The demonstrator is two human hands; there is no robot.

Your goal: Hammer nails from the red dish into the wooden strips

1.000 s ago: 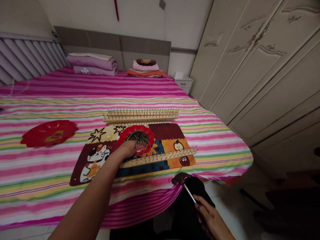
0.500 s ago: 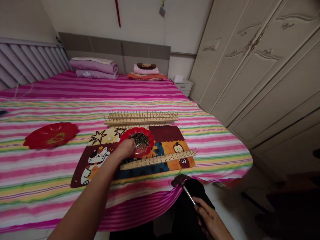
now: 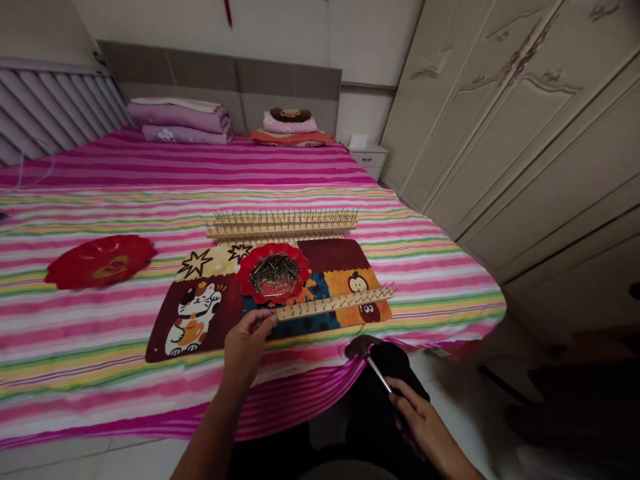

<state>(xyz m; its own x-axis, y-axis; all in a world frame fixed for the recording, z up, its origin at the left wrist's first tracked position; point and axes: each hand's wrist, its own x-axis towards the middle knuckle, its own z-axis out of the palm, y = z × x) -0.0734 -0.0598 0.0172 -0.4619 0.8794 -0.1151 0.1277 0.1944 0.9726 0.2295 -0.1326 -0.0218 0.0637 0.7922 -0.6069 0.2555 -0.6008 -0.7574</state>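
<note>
My left hand [image 3: 249, 340] is over the left end of a light wooden strip [image 3: 320, 307], covering that end. Its thumb and fingers are pinched on what looks like a nail, mostly hidden by the fingertips. A row of nails stands up along the strip, leaning more toward its right end. Just behind sits a red scalloped plate [image 3: 244, 275] with a heap of loose nails [image 3: 277, 272]. In my right hand [image 3: 415, 413] is the handle of a hammer [image 3: 379, 373], its dark head resting by my knee at the bed's edge.
Behind the plate lie more nail-studded wooden strips [image 3: 280, 233]. A patterned mat [image 3: 220, 333] is under the plate and front strip. Another red plate [image 3: 100, 261] lies to the left on the striped bedspread [image 3: 75, 333]. Folded bedding [image 3: 183, 121] is by the headboard; a wardrobe [image 3: 500, 133] stands right.
My left hand has come out of the plate of nails and moved toward me to the strip's left end. My right hand still holds the hammer low. The view has tilted slightly.
</note>
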